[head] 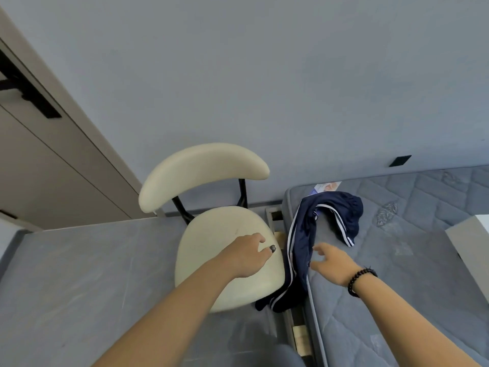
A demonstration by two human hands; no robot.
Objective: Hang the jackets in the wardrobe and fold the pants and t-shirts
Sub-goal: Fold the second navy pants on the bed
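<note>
Navy pants with white side stripes lie crumpled on the left corner of the grey mattress, one leg hanging over its edge down to the floor beside the chair. My left hand hovers over the cream chair seat, fingers loosely curled and holding nothing. My right hand, a dark bead bracelet on its wrist, is spread over the mattress just right of the hanging leg, close to the fabric without gripping it.
The cream chair has a curved backrest on black supports. A beige wardrobe with black handles stands at the left. A white box corner sits at the right on the mattress. Wooden bed slats show between chair and mattress.
</note>
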